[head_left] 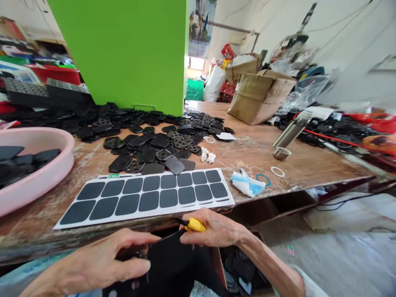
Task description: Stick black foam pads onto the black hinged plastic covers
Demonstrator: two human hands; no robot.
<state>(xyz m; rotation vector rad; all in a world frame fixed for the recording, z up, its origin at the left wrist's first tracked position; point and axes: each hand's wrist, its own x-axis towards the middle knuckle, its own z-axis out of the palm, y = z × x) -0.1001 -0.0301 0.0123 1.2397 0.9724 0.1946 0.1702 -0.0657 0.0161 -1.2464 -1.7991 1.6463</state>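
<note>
Head view, biggest first: a green panel (123, 49) stands upright at the back of a worn wooden table (253, 152). A pink basin (40, 177) holding dark pieces sits at the table's left edge, and a cardboard box (256, 97) lies tilted at the far right. Near the front edge lies a white sheet (145, 194) carrying two rows of black pads, and behind it a loose heap of black perforated pieces (154, 142).

Below the table edge, the left hand (99, 260) has its thumb and fingers closed on the left edge of a black flat piece (170, 260). That piece is held in front of the person, between both hands. The right hand (213, 229) is curled tight around a yellow-handled tool (194, 225), its fingertips touching the piece's upper right edge.
</note>
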